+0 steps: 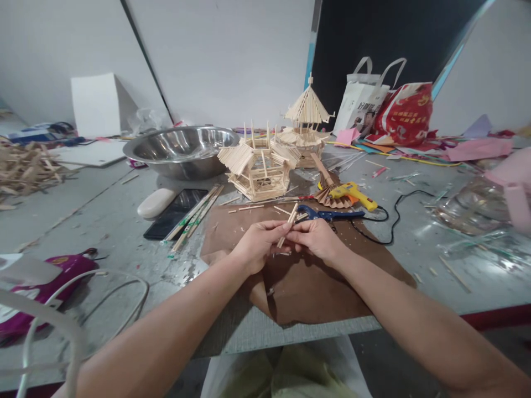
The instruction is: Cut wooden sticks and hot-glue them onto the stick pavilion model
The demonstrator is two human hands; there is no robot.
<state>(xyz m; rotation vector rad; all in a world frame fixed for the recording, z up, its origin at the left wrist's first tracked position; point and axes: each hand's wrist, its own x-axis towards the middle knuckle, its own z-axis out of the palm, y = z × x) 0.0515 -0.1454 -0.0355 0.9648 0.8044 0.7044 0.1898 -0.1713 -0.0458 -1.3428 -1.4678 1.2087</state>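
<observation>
Head view. Item: short pale wooden sticks (pixel 293 213), apparently two, side by side; located between the two hands, above a creased brown paper sheet (pixel 327 296) on the grey table (pixel 174 298).

Grip, left hand (pixel 259 246): thumb and fingers closed on the sticks, about mid-length. Grip, right hand (pixel 316 239): fingertips pinched on the same pieces, toward the near end.

Orientation: long axis slanting from near left to far right; the free end points away from the person and slightly rightward. Exact tilt above the sheet cannot be told.

Step in hand, as judged: bringing the sticks together and lining them up by fingertip. The next move seems to call for a light, steady pinch that keeps the pieces parallel, with their ends even.

Adjacent, just beyond the hands: blue-handled metal cutting tool (pixel 342 215); yellow glue gun (pixel 354 193) with black cord, lying beside a pleated brown paper fan (pixel 327 196). Behind: open six-sided model of pale sticks (pixel 258 189); taller stick model with a pointed roof (pixel 307 108).
</observation>
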